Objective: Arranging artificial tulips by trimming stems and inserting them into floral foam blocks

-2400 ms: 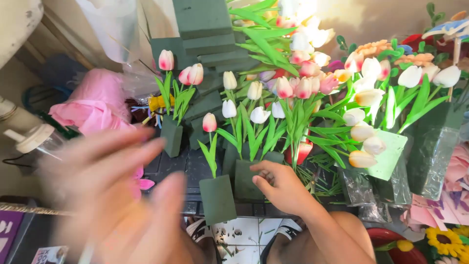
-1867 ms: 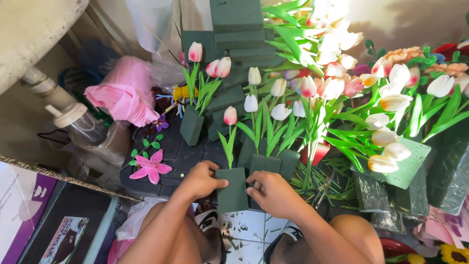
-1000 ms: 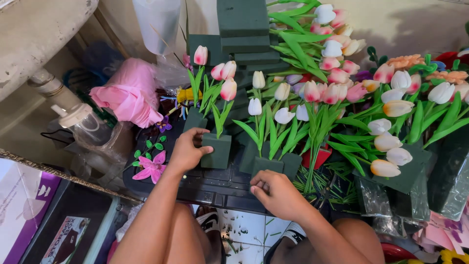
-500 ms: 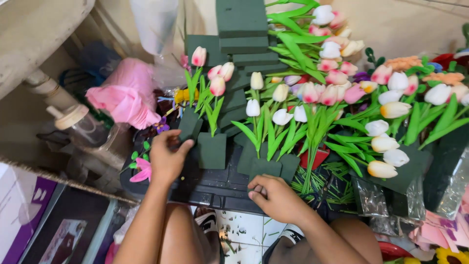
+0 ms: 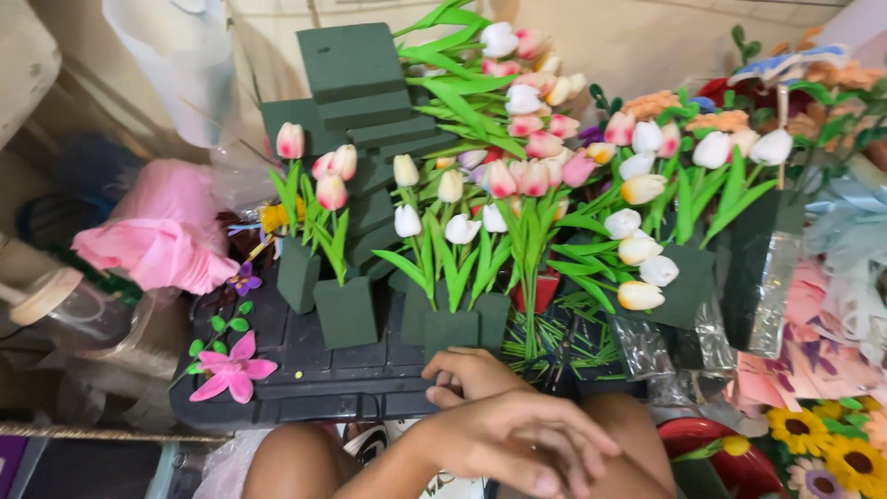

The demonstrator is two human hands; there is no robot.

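Note:
My left hand (image 5: 522, 439) reaches across low in front of me, blurred, fingers apart and empty. Just behind it my right hand (image 5: 467, 371) rests at the near edge of the black tray (image 5: 305, 383), fingers curled in with nothing in them, right below a green foam block (image 5: 453, 328) that bears white tulips. Farther left stands a foam block (image 5: 346, 312) with a pink tulip (image 5: 331, 192), next to another tulip block (image 5: 297, 273).
A stack of green foam bricks (image 5: 351, 83) stands behind. Several tulip bunches (image 5: 637, 212) fill the right. A pink bag (image 5: 162, 236) and a capped jar (image 5: 55, 305) lie left. A loose pink flower (image 5: 231, 368) lies on the tray; sunflowers (image 5: 822, 444) sit lower right.
My left hand set the pink-tulip foam block down by the left blocks, let go and swung right across my right hand. The right hand stayed at the tray's near edge.

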